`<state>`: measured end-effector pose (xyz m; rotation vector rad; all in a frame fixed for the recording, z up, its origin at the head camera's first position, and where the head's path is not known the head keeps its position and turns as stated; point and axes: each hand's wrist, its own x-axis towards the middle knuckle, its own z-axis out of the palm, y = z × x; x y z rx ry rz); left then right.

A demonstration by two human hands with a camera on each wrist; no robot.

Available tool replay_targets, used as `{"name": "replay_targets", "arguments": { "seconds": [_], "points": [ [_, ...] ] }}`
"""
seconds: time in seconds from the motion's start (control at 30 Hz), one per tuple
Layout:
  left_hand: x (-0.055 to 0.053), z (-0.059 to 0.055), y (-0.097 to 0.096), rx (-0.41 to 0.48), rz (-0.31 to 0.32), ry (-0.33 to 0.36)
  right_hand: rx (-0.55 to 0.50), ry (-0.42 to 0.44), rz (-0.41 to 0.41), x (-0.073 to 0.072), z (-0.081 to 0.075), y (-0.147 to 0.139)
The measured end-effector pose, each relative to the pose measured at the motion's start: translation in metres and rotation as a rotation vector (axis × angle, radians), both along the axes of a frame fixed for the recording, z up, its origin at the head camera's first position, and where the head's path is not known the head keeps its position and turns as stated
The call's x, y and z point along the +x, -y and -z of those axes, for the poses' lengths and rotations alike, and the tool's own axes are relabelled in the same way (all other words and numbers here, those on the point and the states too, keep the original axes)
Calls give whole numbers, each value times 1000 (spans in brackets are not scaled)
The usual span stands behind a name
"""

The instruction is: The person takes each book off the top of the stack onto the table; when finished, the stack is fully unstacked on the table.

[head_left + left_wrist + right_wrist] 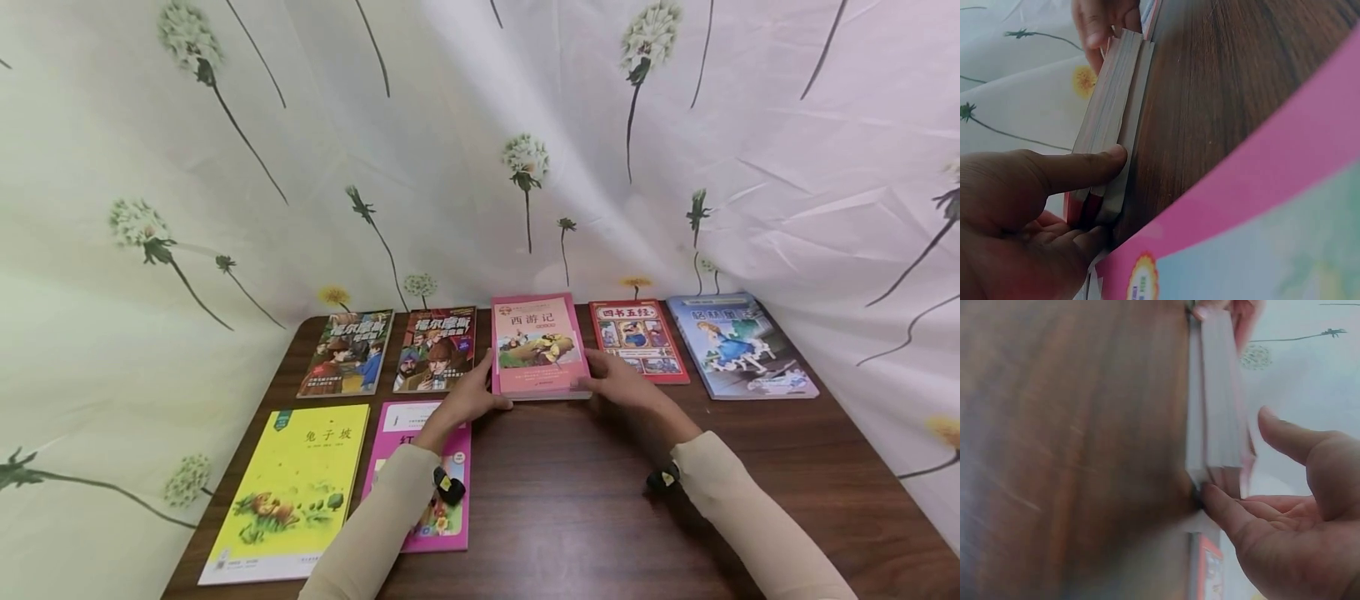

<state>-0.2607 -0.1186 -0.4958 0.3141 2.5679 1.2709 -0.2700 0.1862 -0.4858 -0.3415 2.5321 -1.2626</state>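
A pink storybook [536,346] lies flat at the back middle of the table, on top of a magenta-edged book [497,302] that is mostly covered. In the left wrist view their page edges [1110,103] form a stack. My left hand [474,395] grips its front left corner, thumb along the front edge and fingers at the side. On the right, my right hand [626,385] touches the stack's side near the front corner. Its fingers [1235,519] are at the corner, while the thumb stands apart from the cover in the right wrist view.
Two detective comics [347,354] [435,348] lie to the left. A red book [637,342] and a blue book [738,346] lie to the right. Nearer are a yellow book [288,492] and a magenta book [461,533], partly under my left forearm. Dandelion-print cloth [450,208] hangs behind the table [555,500].
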Motion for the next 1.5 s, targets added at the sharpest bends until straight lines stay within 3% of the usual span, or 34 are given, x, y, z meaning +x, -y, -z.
{"name": "replay_targets", "arguments": {
  "seconds": [0.13, 0.3, 0.57, 0.73, 1.1, 1.33, 1.5],
  "points": [
    [-2, 0, -1, -5, -5, 7, 48, 2, 35, -10, -15, -1],
    [-4, 2, -1, 2, -13, 19, 13, 33, 82, -26, -24, 0],
    [-4, 1, 3, 60, -24, 68, 132, 14, 109, -51, -18, 9],
    [-3, 0, 4, 70, -6, 59, 169, 40, 144, -59, -10, 15],
    [-3, 1, 4, 111, 3, 64, 143, 50, 193, -57, -15, 11],
    [-3, 2, 3, 123, 10, 81, -15, 167, 200, -46, -30, -5],
    [-3, 0, 4, 130, -4, 90, -59, 186, 186, -38, -43, -15]
  ]
}}
